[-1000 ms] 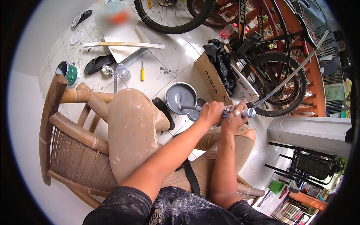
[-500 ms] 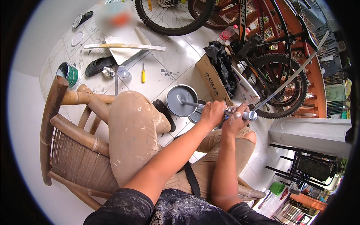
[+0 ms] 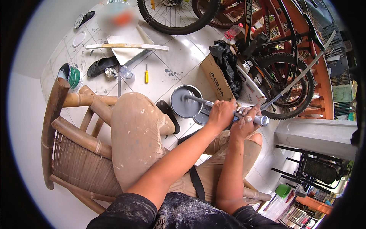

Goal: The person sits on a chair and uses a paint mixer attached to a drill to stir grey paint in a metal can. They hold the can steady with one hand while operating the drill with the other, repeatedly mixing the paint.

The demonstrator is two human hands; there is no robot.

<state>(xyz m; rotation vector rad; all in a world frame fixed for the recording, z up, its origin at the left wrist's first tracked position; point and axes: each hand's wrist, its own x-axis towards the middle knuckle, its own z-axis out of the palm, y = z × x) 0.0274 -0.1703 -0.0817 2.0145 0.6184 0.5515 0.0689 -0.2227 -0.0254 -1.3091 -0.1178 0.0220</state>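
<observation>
Between my knees stands a round bucket (image 3: 186, 115) of grey liquid that looks like paint. A grey pole (image 3: 196, 99) slants out of the liquid toward my hands. Closed round the pole, my left hand (image 3: 221, 114) is on the part nearer the bucket. My right hand (image 3: 246, 123), smeared with grey, grips farther up, by the pole's blunt pale end (image 3: 262, 121). A long thin strip (image 3: 301, 76) runs from near my right hand to the upper right; whether that hand also holds it, I cannot tell. A second dark container (image 3: 202, 117) sits partly hidden behind the bucket.
Beyond the bucket are a cardboard box (image 3: 216, 76) with a black plastic bag (image 3: 227, 63) and several bicycles (image 3: 284, 72). On the tiles lie a yellow screwdriver (image 3: 146, 76), a black sandal (image 3: 101, 68) and a white tray (image 3: 124, 57) under a pale strip (image 3: 160, 48). A bamboo chair (image 3: 82, 139) surrounds me.
Both hands have shifted slightly to the right and a little downward with the pole, whose lower end stays in the bucket.
</observation>
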